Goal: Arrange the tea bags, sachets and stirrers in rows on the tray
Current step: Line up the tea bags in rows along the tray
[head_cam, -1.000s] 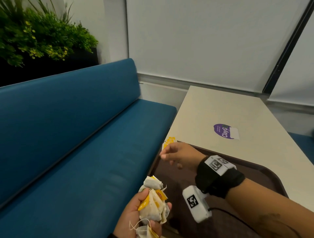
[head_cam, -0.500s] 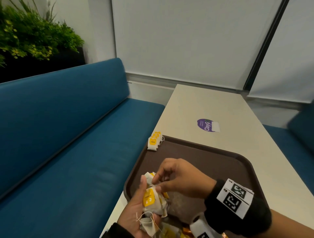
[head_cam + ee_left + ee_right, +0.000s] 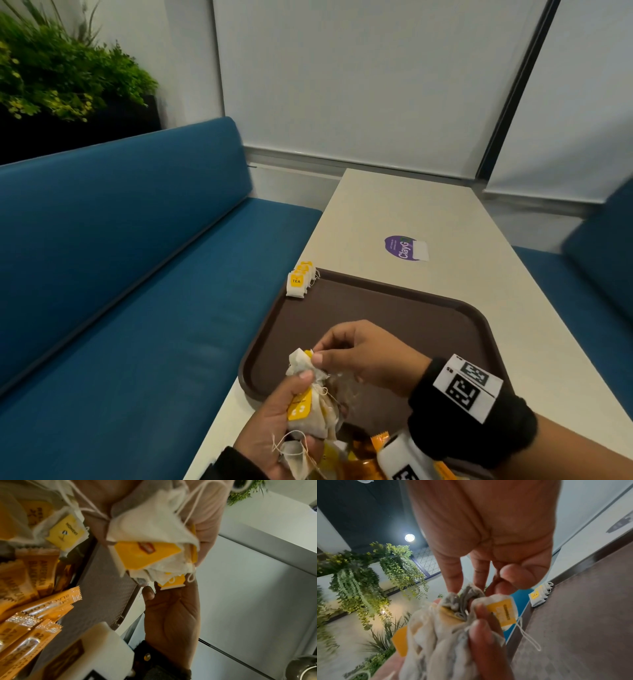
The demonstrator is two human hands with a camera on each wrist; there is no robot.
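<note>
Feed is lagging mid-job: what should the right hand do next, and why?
Probably pull one tea bag free of the bunch. The right hand pinches at its top while the left hand grips it, and the row at the tray corner is short.

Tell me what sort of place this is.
Probably a café or office canteen booth: a blue bench seat runs along a narrow table, which carries a brown serving tray with tea bags at its corner. A green plant wall stands behind the bench.
</note>
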